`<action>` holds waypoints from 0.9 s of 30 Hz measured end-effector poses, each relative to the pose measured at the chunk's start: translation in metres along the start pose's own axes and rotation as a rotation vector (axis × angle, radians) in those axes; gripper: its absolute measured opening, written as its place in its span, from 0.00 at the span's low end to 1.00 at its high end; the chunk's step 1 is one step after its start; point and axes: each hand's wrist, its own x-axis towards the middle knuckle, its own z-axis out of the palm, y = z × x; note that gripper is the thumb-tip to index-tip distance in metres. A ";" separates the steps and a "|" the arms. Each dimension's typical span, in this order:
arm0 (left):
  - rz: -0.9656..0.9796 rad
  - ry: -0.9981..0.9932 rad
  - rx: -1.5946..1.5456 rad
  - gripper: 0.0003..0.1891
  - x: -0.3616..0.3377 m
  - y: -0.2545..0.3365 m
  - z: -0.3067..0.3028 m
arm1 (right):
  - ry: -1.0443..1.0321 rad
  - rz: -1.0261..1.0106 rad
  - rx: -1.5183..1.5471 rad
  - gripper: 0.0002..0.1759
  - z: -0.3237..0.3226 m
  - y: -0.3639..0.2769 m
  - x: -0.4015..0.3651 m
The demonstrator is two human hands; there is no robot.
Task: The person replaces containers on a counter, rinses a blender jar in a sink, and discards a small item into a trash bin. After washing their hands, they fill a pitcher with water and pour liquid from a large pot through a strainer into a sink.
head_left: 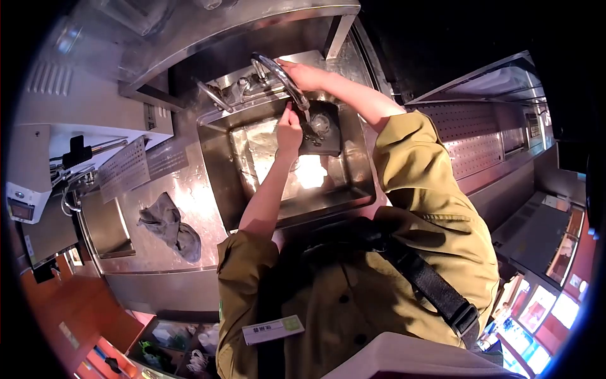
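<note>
My left hand (pixel 290 131) is inside the metal sink (pixel 211 151), just below the spout. Its fingers are closed at the left edge of a dark, square-cornered container (pixel 329 140). Water runs from the curved tap (pixel 285 78) onto the container and splashes near its middle. My right hand (pixel 305 76) reaches behind the spout to the right side of the tap's base. The fingers curl there, and the part under them is hidden. On the tap's left side a lever handle (pixel 214 96) stands out toward me.
A crumpled grey cloth (pixel 169 226) lies on the steel counter (pixel 148 183) left of the sink. Above the tap runs a metal shelf (pixel 240 28). A perforated metal panel (pixel 464 142) is to the right. Lower left, a divided bin (pixel 183 344) holds assorted items.
</note>
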 end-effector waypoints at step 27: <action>0.888 0.490 1.213 0.16 0.083 0.500 -0.124 | 0.207 0.321 1.266 0.20 -0.016 -0.024 -0.187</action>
